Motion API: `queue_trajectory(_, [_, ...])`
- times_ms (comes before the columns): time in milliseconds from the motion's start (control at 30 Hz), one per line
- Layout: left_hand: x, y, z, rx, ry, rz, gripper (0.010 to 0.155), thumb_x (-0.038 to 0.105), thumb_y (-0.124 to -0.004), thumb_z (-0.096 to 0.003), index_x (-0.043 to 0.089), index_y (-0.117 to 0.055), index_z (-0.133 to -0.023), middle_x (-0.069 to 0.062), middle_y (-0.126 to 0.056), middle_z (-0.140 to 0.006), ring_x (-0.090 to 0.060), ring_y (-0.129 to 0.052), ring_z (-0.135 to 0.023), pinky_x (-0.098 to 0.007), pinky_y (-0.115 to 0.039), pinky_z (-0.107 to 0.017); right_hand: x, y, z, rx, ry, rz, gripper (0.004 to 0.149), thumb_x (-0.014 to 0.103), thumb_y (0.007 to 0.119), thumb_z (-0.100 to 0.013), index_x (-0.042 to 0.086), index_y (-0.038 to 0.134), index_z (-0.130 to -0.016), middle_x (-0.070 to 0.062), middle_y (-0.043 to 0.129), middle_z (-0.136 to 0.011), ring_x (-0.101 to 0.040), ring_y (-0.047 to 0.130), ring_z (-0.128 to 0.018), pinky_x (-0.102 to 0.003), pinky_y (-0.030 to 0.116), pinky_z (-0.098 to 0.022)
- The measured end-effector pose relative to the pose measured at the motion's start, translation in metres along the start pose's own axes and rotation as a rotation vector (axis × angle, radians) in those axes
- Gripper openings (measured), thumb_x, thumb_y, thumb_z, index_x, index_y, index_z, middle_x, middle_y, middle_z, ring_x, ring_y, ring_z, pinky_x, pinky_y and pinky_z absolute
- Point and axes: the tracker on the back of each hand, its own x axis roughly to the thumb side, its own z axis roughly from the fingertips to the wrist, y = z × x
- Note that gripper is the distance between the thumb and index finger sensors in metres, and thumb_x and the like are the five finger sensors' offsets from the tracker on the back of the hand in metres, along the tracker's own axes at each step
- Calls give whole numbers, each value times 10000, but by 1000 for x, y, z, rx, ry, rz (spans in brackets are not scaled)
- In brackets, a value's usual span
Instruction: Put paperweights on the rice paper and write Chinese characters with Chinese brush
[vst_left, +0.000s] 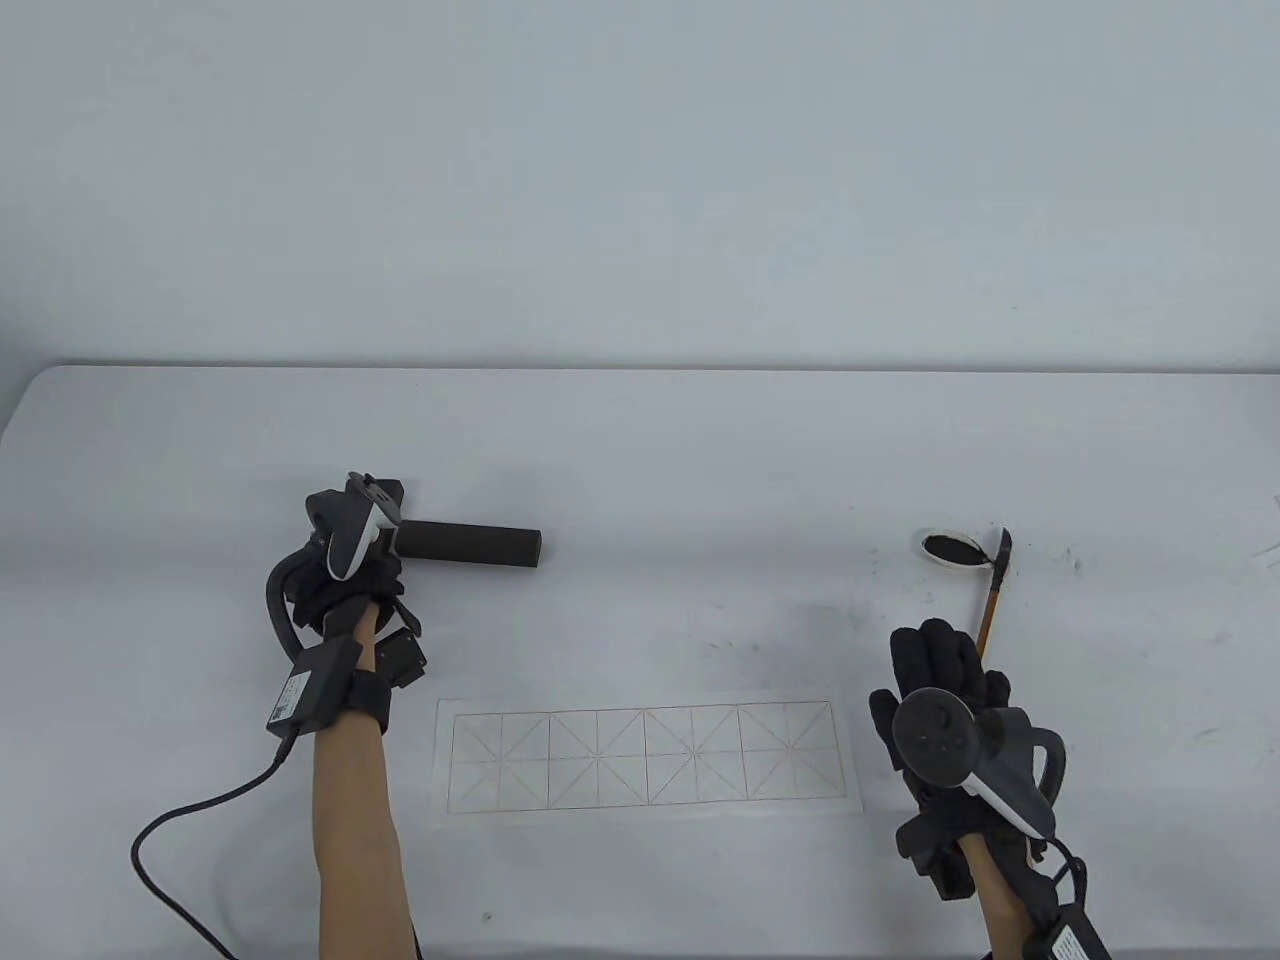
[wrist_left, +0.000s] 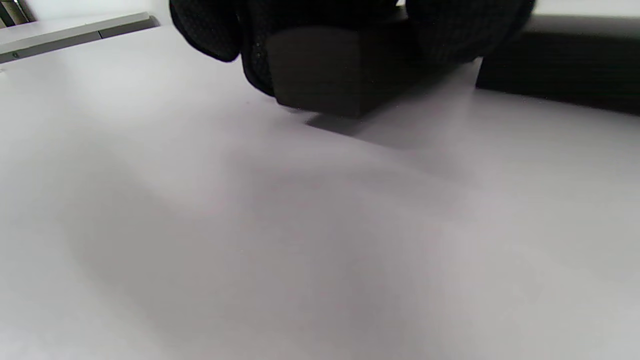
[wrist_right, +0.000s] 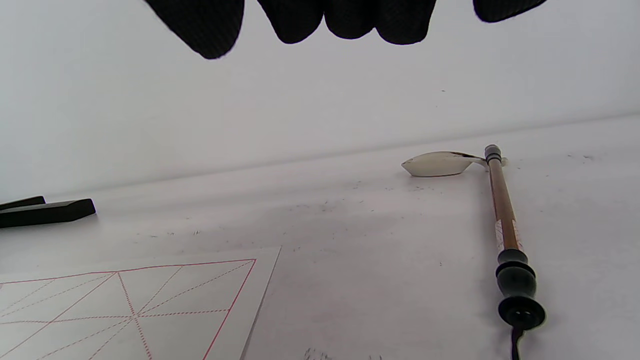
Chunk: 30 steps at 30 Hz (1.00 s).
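Closest to the camera is the right hand (vst_left: 945, 700), hovering low over the desk (vst_left: 640, 450) with its fingers straight and relaxed, holding nothing. From the right wrist view the fingertips (wrist_right: 350, 20) just hang above the surface, apart from everything.

The white desk itself has little ink specks on its right side. The rice paper (vst_left: 648, 757) lies flat near the front edge between the two arms, printed with a red grid of practice squares, nothing on it.

Up on the left, the left hand (vst_left: 345, 590) has its fingers curled round the end of a long black paperweight (vst_left: 470, 546), which sticks out to the right. In the left wrist view the bar's end looks slightly off the desk, and a second paperweight (wrist_left: 560, 65) lies just behind it.

The brush (vst_left: 995, 590) lies on the desk just beyond the right hand, bristle end resting against a small white ink dish (vst_left: 948, 550) with black ink in it.
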Motion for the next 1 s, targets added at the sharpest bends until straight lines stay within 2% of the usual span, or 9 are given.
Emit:
queue_trajectory(133, [-12, 11, 15, 116, -55, 19, 768, 608, -648, -491, 304, -481, -1177, 17, -651, -1084, -168, -783, -872, -427, -596, -849, -1, -1, 0, -9, -1, -6, 649, 338, 634, -585, 27, 391, -1101, -297, 313, -1134, -515, 398, -1034, -739, 431, -649])
queue_trajectory(300, [-28, 21, 46, 268, -180, -8, 776, 609, -668, -461, 236, -593, -1138, -33, -756, -1002, -177, -878, -755, -437, -699, -755, -1, -1, 1, -21, -6, -9, 648, 338, 634, -585, 27, 394, -1100, -296, 318, -1133, -516, 401, -1033, -739, 433, -649])
queue_trajectory(567, [-54, 12, 103, 260, -255, -32, 780, 614, -677, -456, 217, -628, -1125, -47, -789, -974, -153, -930, -716, -416, -750, -714, -2, -1, 1, -25, -4, -17, 646, 337, 635, -584, 29, 398, -1099, -292, 322, -1134, -513, 406, -1034, -735, 438, -651])
queue_trajectory(800, [-69, -20, 148, 218, -302, -83, 783, 612, -673, -460, 201, -632, -1125, -52, -793, -967, -148, -937, -705, -411, -758, -705, -1, 0, 2, -18, -19, -23, 645, 338, 635, -583, 30, 398, -1099, -295, 323, -1132, -512, 407, -1034, -734, 442, -651])
queue_trajectory(1000, [-74, -47, 170, 106, -334, -124, 779, 609, -670, -464, 199, -630, -1125, -55, -791, -966, -149, -937, -706, -410, -756, -706, 0, 0, 3, -20, -34, -36, 646, 338, 634, -584, 30, 396, -1099, -293, 323, -1133, -512, 408, -1033, -731, 444, -652])
